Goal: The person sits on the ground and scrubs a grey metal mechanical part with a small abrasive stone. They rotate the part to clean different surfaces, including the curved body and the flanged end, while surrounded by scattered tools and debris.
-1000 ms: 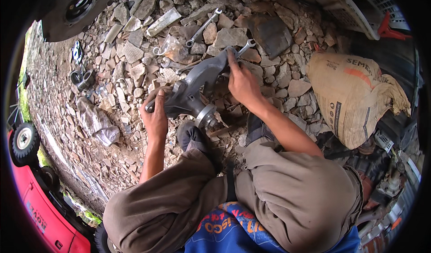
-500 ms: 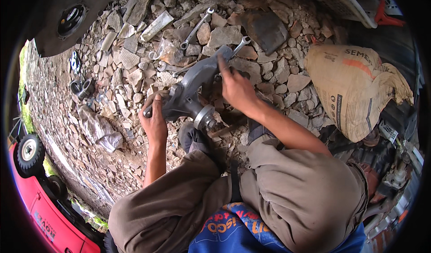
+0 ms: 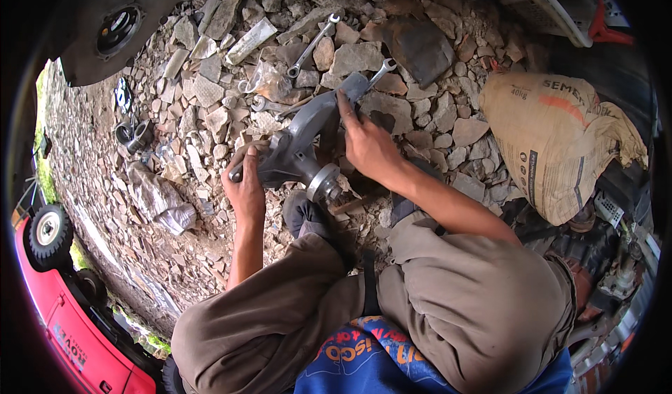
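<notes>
A curved grey metal housing (image 3: 308, 122), which looks like a differential housing, is held tilted above the rubble in front of my feet. A shiny round flange (image 3: 323, 183) juts from its near end. My left hand (image 3: 246, 184) is closed round the housing's left end, thumb on top. At its right side my right hand (image 3: 371, 150) has the index finger laid along the rim and the other fingers curled round the edge, partly hidden. Just beyond the far end lies one wrench (image 3: 381, 71); another wrench (image 3: 313, 46) rests on the stones farther out.
A third wrench (image 3: 264, 104) lies by a clear plastic bag (image 3: 269, 82). Right of me stands a brown paper sack (image 3: 539, 142). Left are a crumpled cloth (image 3: 159, 199) and dark metal rings (image 3: 134, 135). A red vehicle (image 3: 77, 331) stands farther left; broken stones cover the ground.
The view has shifted slightly. Both hands keep their hold on the housing, and my right index finger has slid a little back along its rim.
</notes>
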{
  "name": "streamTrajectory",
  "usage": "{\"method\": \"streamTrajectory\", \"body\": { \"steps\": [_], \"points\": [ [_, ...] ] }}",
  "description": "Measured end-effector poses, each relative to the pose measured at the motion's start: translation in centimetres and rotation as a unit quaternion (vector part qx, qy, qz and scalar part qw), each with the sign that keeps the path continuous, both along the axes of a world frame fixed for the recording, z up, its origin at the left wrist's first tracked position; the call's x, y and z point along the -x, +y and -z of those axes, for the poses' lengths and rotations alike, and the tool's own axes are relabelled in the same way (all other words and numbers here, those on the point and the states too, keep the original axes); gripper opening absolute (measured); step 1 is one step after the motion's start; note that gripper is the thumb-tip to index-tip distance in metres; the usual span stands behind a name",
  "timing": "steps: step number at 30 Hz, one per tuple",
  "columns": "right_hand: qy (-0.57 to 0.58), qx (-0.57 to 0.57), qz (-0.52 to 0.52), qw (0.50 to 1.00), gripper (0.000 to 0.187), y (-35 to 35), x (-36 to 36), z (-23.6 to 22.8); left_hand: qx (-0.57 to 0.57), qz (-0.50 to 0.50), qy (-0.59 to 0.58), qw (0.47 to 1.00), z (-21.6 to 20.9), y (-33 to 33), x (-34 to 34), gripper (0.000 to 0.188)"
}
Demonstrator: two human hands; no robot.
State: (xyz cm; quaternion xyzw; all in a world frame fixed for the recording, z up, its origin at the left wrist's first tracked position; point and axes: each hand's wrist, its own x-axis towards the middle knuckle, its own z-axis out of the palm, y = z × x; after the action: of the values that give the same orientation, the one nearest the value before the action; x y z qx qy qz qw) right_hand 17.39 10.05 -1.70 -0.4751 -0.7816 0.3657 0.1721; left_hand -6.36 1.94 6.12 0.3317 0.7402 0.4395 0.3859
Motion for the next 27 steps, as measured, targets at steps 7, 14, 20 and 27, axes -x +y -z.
{"method": "streamTrajectory", "body": {
  "steps": [7,14,20,27],
  "points": [
    [0.037,-0.031,-0.014,0.999,0.083,-1.0,0.6,-0.8,0.007,-0.006,-0.019,1.000,0.1,0.0,0.0,0.031],
    [-0.015,0.012,-0.026,0.999,0.084,0.4,0.0,-0.1,-0.011,0.003,0.012,1.000,-0.2,0.1,-0.3,0.038],
    [-0.043,0.077,0.018,0.996,0.084,3.7,-1.5,0.1,0.003,-0.003,-0.001,1.000,-0.2,-0.1,-0.1,0.038],
    [-0.034,0.078,0.014,0.996,0.096,3.8,-1.8,1.1,-0.014,0.000,-0.023,1.000,-0.2,0.0,0.0,0.031]
  ]
}}
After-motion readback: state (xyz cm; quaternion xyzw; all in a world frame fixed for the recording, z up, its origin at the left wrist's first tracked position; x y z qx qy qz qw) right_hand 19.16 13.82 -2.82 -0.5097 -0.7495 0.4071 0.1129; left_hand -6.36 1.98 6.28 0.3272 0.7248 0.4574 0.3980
